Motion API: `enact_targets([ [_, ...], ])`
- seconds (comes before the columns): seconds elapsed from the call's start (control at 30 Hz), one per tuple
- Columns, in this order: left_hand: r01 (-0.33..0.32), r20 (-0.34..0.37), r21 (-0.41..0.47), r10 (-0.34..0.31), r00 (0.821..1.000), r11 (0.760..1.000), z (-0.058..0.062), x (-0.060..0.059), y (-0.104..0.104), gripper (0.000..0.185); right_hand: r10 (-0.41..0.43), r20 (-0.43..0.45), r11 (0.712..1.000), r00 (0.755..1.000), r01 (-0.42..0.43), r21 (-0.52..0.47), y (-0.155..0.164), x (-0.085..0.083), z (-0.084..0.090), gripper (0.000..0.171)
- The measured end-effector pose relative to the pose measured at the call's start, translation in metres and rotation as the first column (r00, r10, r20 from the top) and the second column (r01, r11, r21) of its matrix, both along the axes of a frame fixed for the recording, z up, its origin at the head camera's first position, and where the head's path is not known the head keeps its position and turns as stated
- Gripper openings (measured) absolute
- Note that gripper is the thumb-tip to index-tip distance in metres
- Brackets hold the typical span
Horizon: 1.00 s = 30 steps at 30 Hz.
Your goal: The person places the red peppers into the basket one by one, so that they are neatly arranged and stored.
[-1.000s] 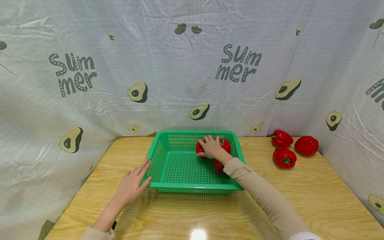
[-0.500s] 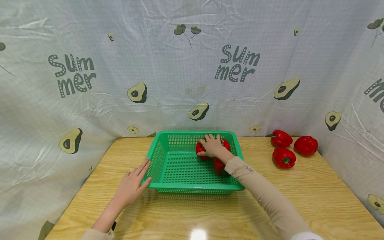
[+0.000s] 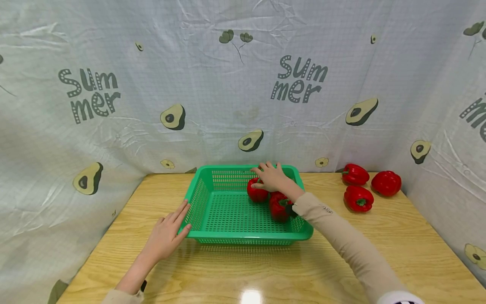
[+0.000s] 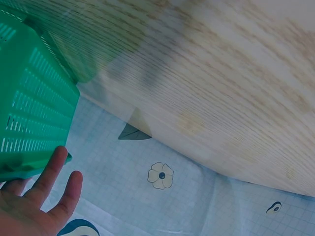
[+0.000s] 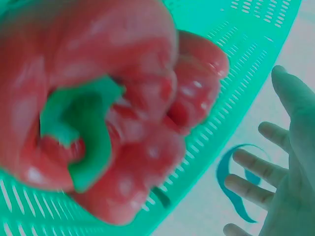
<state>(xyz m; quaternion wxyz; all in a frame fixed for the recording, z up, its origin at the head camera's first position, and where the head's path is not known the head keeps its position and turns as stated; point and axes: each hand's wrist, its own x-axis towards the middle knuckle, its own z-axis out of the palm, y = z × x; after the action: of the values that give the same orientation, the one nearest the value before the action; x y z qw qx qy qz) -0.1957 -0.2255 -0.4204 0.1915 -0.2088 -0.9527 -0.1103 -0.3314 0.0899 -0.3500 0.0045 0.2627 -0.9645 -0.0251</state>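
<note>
A green plastic basket (image 3: 212, 234) stands on the wooden table (image 3: 379, 236). Two red bell peppers lie in its right half, one at the back (image 3: 257, 193) and one nearer (image 3: 280, 207). My right hand (image 3: 270, 177) hovers just above them near the far rim, fingers spread and holding nothing. In the right wrist view a pepper with a green stem (image 5: 98, 123) fills the frame, and the straight fingers (image 5: 256, 164) stand clear of it. My left hand (image 3: 168, 234) lies flat against the basket's front left corner, and its fingertips (image 4: 54, 167) touch the basket wall (image 4: 34, 98).
Three more red peppers lie on the table at the back right (image 3: 355, 174), (image 3: 386, 183), (image 3: 358, 198). A printed cloth (image 3: 243, 84) hangs behind and on both sides of the table. Bare wood lies in front of the basket.
My right hand has let go of the pepper it rested on and lifted slightly back and to the right, fingers now spread. The left hand has not moved.
</note>
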Motion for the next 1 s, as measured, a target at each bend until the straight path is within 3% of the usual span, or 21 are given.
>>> enact_targets([
  [0.57,0.003,-0.011,-0.003,-0.003,1.0,1.0,0.0,0.001,0.001,0.055,0.188,-0.156,0.98,0.97,-0.196,-0.04,0.062,0.049,0.026,0.048],
  [0.8,0.01,-0.013,0.005,-0.01,1.0,1.0,0.0,0.001,0.001,0.056,0.275,-0.225,0.951,0.935,-0.299,-0.078,0.095,0.069,0.018,0.045],
  [1.0,0.006,0.007,0.003,-0.006,1.0,1.0,0.0,0.0,0.001,0.056,0.266,-0.25,0.944,0.931,-0.304,-0.13,0.122,0.078,0.0,0.044],
])
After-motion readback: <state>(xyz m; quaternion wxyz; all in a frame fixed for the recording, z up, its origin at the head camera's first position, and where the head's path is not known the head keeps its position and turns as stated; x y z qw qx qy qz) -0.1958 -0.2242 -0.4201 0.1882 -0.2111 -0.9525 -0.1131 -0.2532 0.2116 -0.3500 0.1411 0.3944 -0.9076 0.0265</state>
